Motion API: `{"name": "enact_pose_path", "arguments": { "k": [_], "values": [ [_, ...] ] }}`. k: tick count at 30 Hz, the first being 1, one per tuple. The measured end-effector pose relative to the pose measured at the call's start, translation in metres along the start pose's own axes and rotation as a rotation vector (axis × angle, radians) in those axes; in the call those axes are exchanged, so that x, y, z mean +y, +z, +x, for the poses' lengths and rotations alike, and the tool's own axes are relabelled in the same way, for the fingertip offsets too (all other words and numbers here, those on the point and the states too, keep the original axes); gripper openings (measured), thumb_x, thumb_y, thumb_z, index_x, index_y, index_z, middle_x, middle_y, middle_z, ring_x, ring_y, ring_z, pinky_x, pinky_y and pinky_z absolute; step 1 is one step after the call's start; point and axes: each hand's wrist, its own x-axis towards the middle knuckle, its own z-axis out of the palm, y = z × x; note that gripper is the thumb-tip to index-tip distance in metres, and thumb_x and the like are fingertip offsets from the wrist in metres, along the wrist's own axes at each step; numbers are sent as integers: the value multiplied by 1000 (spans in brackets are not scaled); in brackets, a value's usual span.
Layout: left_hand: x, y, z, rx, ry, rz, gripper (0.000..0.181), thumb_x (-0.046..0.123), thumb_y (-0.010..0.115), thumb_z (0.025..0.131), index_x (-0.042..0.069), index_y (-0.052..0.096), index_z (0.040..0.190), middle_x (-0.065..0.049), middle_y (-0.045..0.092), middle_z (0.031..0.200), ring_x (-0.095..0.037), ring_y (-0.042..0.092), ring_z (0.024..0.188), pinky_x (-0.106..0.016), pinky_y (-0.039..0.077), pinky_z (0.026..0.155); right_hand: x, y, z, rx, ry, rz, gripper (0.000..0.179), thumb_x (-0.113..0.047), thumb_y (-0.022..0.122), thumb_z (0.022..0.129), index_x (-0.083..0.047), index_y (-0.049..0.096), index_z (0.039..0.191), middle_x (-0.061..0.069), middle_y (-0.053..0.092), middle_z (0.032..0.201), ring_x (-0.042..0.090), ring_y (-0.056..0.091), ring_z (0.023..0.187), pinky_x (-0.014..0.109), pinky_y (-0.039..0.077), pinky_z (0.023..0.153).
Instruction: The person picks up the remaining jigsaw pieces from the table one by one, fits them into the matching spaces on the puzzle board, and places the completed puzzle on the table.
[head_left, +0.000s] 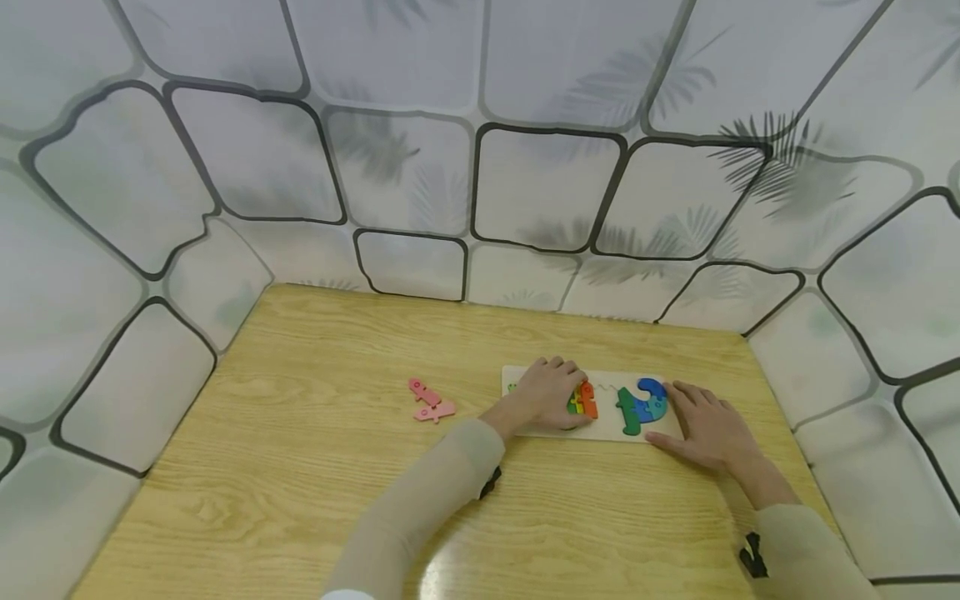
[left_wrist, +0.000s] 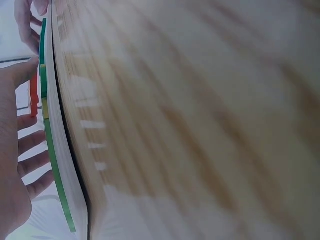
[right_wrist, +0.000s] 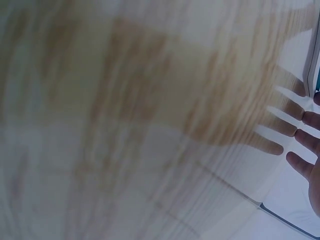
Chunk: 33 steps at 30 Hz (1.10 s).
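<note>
While several pieces are borne by the wooden puzzle board (head_left: 607,423), which lies flat on the wood-grained surface (head_left: 315,467), the work is judged to be only part done. At the board's right end, a green piece (head_left: 628,413) and a cluster of blue pieces (head_left: 657,406) are grouped together; farther left, a yellow piece (left_wrist: 45,107) and a long green strip (left_wrist: 58,175) are seen standing proud of its face. An orange-red piece (head_left: 588,402) is pinched between thumb and fingers of the left hand (head_left: 547,396), by which much of the left portion is hidden. Between the two groups a bare stretch is left. Two pink pieces (head_left: 435,412) are found off the board, to its left, and are judged to be unplaced; whether pieces are being set in or lifted out cannot be told. The right hand (head_left: 708,429) is held with fingers extended and spread beside the board's right end, nothing being grasped. No container other than the board is shown.
</note>
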Motion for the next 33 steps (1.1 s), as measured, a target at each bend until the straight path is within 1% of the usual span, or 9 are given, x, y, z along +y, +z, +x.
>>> {"name": "enact_pose_path", "arguments": {
  "k": [7, 18, 26, 33],
  "values": [
    [0, 4, 4, 11, 8, -13, 73, 75, 51, 97, 25, 54, 151, 3, 57, 152, -19, 54, 139, -40, 46, 115, -1, -1, 0, -1, -5, -4, 108, -78, 62, 89, -2, 37, 162, 26, 44, 161, 53, 46, 142, 72, 41, 113],
    [6, 2, 7, -12, -11, 9, 73, 76, 50, 97, 27, 53, 152, 4, 56, 153, -20, 52, 142, -42, 44, 119, -3, -3, 0, -3, 8, 8, 109, -79, 61, 89, -1, 37, 162, 26, 43, 161, 54, 44, 144, 73, 38, 115],
    [6, 4, 10, 3, -3, 29, 73, 77, 50, 97, 27, 54, 151, 4, 57, 152, -20, 53, 141, -43, 45, 118, -5, -7, 0, 1, -1, 15, 108, -76, 62, 90, -1, 37, 162, 27, 43, 161, 54, 44, 143, 73, 39, 115],
    [6, 6, 10, 6, 8, 55, 74, 77, 49, 97, 27, 53, 151, 4, 56, 152, -19, 54, 140, -41, 46, 115, -3, -4, 0, -12, 7, 15, 109, -78, 61, 90, -2, 36, 163, 26, 42, 162, 54, 43, 144, 74, 38, 114]
  ]
}}
